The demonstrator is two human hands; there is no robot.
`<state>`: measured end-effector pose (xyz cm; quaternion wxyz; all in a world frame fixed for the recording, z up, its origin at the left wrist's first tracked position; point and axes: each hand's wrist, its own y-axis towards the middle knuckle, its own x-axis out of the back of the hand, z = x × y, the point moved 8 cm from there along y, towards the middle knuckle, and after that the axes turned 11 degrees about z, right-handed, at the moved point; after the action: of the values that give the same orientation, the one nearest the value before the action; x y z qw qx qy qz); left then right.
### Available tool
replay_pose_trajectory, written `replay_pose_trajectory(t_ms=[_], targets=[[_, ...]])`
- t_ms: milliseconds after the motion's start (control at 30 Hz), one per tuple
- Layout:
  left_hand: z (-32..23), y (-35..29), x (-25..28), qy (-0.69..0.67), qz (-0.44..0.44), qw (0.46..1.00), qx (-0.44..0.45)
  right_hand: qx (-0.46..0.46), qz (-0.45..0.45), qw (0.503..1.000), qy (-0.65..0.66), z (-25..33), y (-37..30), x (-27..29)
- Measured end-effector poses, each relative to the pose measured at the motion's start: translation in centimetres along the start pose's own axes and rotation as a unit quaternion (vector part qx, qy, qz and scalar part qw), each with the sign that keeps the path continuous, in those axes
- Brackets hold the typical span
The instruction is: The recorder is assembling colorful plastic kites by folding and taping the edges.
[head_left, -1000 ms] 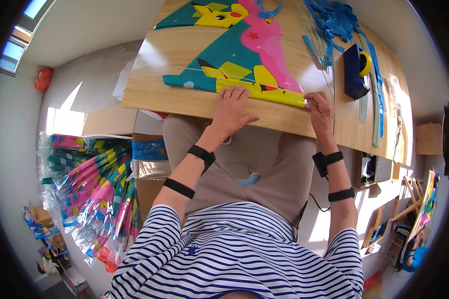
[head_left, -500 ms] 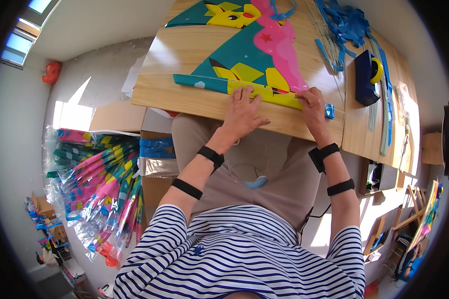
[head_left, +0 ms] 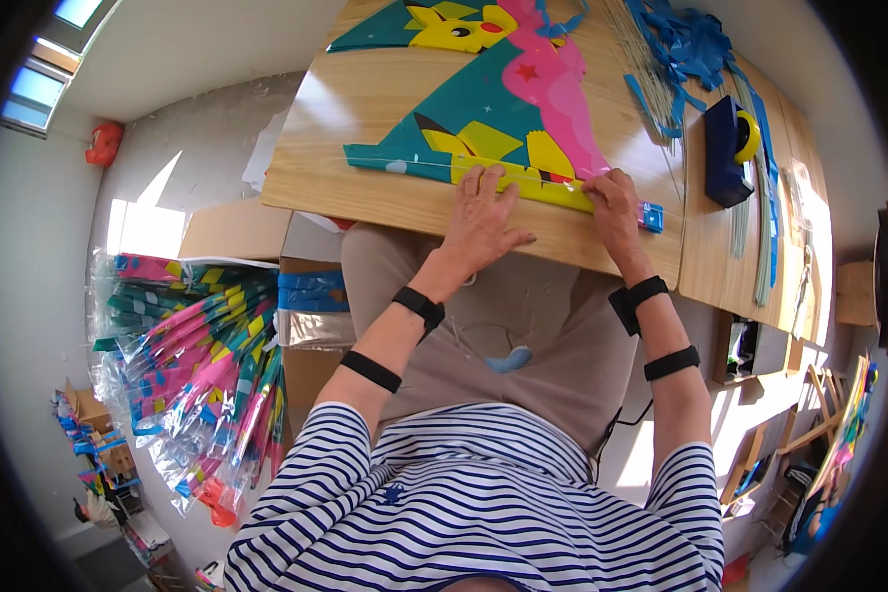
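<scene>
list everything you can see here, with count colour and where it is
kite sheet: one, teal, yellow and pink, flat on the table under both hands
table: one, light wood, top centre
tape dispenser: one, dark blue with a yellow roll, table right
blue strips: a tangled heap, table's far right
thin rods: a bundle, pale green, beside the strips
packaged kites: a pile, multicoloured in clear bags, floor left
cardboard boxes: several, brown, under the table's left side
left hand: flat on the kite's near edge
right hand: fingers pressing the same edge
</scene>
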<state>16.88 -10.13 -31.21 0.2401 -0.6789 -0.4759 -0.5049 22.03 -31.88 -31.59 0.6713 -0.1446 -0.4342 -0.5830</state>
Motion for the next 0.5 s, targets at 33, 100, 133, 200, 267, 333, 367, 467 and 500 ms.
replay_pose_trajectory(t_ms=[33, 100, 133, 200, 267, 333, 367, 467, 500], targets=[[-0.1, 0.1, -0.2, 0.004, 0.005, 1.0, -0.001, 0.001, -0.008, 1.0, -0.001, 0.1, 0.0, -0.3], [-0.1, 0.4, -0.2, 0.001, 0.015, 1.0, 0.008, 0.004, -0.024, 1.0, -0.015, -0.1, -0.2, -0.2], [-0.2, 0.4, -0.2, -0.008, 0.02, 1.0, 0.007, 0.008, -0.029, 0.999, -0.025, 0.1, -0.2, -0.4], [-0.5, 0.0, 0.5, 0.01, 0.006, 1.0, -0.001, 0.022, -0.039, 0.998, -0.033, 0.8, -0.1, -0.6], [-0.6, 0.0, 0.7, 0.012, 0.011, 1.0, -0.008, 0.01, -0.03, 0.999, -0.034, 0.8, 0.2, -0.6], [-0.7, 0.3, 0.6, 0.014, 0.015, 1.0, -0.014, 0.004, -0.034, 0.998, -0.052, 0.3, 0.1, -0.6], [-0.7, 0.3, 0.7, 0.014, 0.016, 1.0, -0.014, 0.004, -0.034, 0.998, -0.056, 0.4, 0.1, -0.8], [-0.8, 0.3, 0.4, 0.012, 0.018, 1.0, -0.013, -0.004, -0.042, 0.998, -0.053, 0.3, -0.1, -0.6], [-0.7, 0.3, 0.3, 0.011, 0.018, 1.0, -0.012, -0.008, -0.045, 0.997, -0.06, 0.4, -0.2, -0.6]])
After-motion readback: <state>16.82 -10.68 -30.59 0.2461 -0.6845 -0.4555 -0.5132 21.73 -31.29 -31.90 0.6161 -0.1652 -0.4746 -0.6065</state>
